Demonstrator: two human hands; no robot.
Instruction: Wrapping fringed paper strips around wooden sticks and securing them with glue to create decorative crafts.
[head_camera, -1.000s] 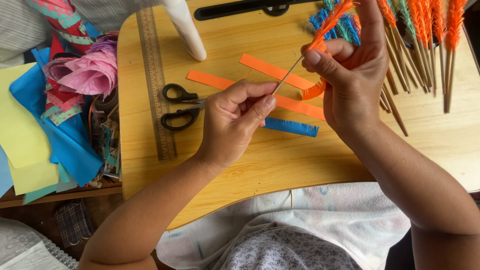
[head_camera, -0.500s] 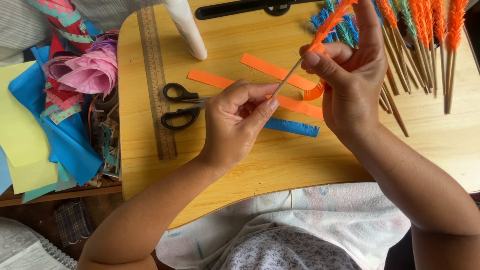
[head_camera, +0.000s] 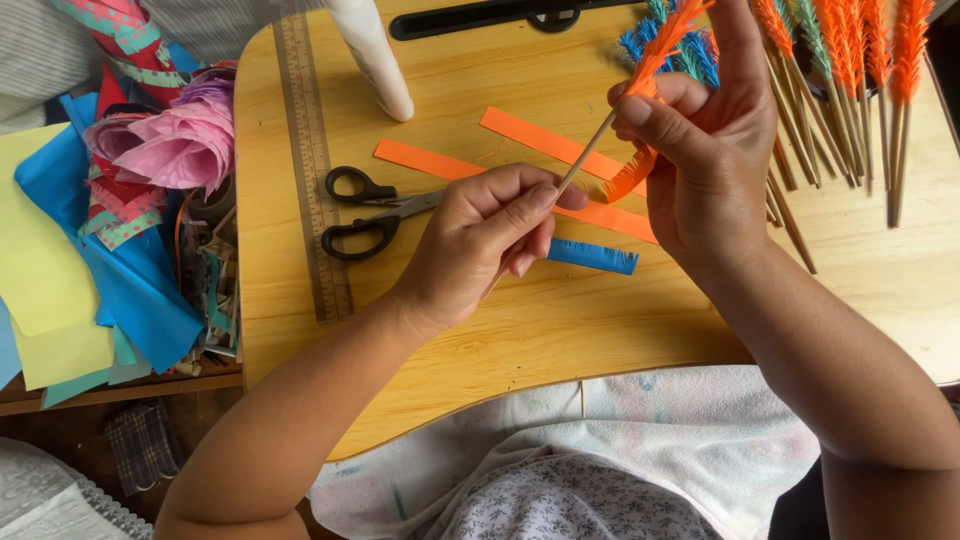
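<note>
Winding a fringed paper strip onto a stick, seen from above. The left hand (head_camera: 480, 245), at the centre of the frame, pinches the lower end of a thin wooden stick (head_camera: 585, 155) between thumb and fingertips; its grip is closed on the stick. The right hand (head_camera: 710, 150), upper right of centre, holds the stick's upper part, thumb and forefinger pressing the orange fringed strip (head_camera: 660, 50) against it, the loose tail of the strip (head_camera: 630, 178) hanging below the thumb; this grip too is closed. The step in hand appears to be the wrapping of the fringe around the stick, partly done, since a tail remains unwound. The next move would seem to call for turning the stick with the left fingers while the right guides the tail on snugly. On the desk (head_camera: 450, 330) lie black scissors (head_camera: 375, 212), a ruler (head_camera: 312, 160), plain orange strips (head_camera: 545, 140), a blue fringed strip (head_camera: 592, 256), and, at the upper right, finished fringed sticks (head_camera: 860, 70).
</note>
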